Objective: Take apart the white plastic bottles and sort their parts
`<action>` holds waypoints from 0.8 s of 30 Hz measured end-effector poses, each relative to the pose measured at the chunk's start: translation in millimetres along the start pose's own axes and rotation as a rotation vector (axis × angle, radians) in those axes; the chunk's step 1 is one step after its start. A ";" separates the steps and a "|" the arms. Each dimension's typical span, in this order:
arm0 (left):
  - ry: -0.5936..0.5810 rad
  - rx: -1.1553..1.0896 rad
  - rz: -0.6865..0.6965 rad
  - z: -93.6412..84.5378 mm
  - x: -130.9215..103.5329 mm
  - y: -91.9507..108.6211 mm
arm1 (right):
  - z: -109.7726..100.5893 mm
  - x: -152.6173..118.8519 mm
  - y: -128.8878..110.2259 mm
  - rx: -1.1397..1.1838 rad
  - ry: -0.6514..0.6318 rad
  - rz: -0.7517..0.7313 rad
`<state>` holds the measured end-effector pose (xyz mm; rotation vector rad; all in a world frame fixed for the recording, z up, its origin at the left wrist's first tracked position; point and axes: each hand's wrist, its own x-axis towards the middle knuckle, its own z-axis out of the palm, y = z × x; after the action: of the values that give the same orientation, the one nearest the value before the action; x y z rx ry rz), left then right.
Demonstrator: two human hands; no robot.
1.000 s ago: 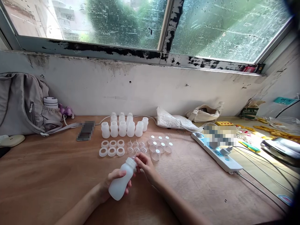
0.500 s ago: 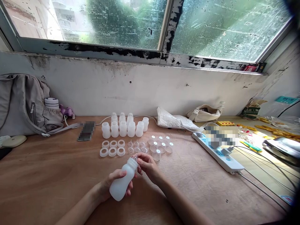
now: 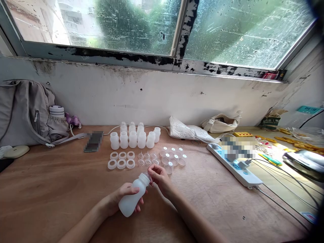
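My left hand (image 3: pixel 128 195) is wrapped round the body of a frosted white baby bottle (image 3: pixel 132 199), which tilts with its threaded neck up and to the right. At that neck, the fingers of my right hand (image 3: pixel 159 177) pinch a small clear bottle nipple (image 3: pixel 147 174), mostly hidden by the fingertips. Beyond my hands lie two rows of white screw rings (image 3: pixel 121 164) and, beside them, several clear nipples (image 3: pixel 147 156). Clear caps (image 3: pixel 168 167) with white dots on top stand to the right. Farther back, several frosted bottles (image 3: pixel 133 139) are grouped together.
A white power strip (image 3: pixel 233 165) with plugs and cables lies to the right. Along the wall are a white padded package (image 3: pixel 187 130) and a cream bag (image 3: pixel 221 122). On the left are a grey backpack (image 3: pixel 27 111) and a blurred phone (image 3: pixel 93 141).
The bottle's neck has shifted slightly right and down, tilting a little more. My right fingers have closed in at its mouth with the nipple. The things on the table stay put.
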<state>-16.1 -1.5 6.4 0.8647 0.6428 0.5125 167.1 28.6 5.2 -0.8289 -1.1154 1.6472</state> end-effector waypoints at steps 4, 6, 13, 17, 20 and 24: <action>0.020 -0.004 0.011 -0.9 1.0 -0.1 | -1.8 0.6 0.6 0.024 0.015 -0.028; 0.024 -0.014 0.022 -0.3 0.5 1.2 | -2.8 1.2 0.5 0.062 0.028 -0.049; 0.084 -0.074 0.054 6.7 -3.5 6.2 | -9.0 4.5 -0.4 0.020 0.151 -0.174; 0.173 -0.140 0.111 4.8 -1.8 7.1 | -6.6 4.3 1.6 -0.154 0.165 -0.176; 0.220 -0.227 0.146 1.1 0.1 8.2 | -4.1 3.8 4.0 -0.247 0.149 -0.139; 0.272 -0.181 0.200 0.9 2.0 9.6 | -4.7 4.7 7.0 -0.387 0.172 -0.122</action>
<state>-15.5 4.6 14.1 0.6969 0.7483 0.8663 167.4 33.5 -3.0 -1.1029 -1.3540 1.2504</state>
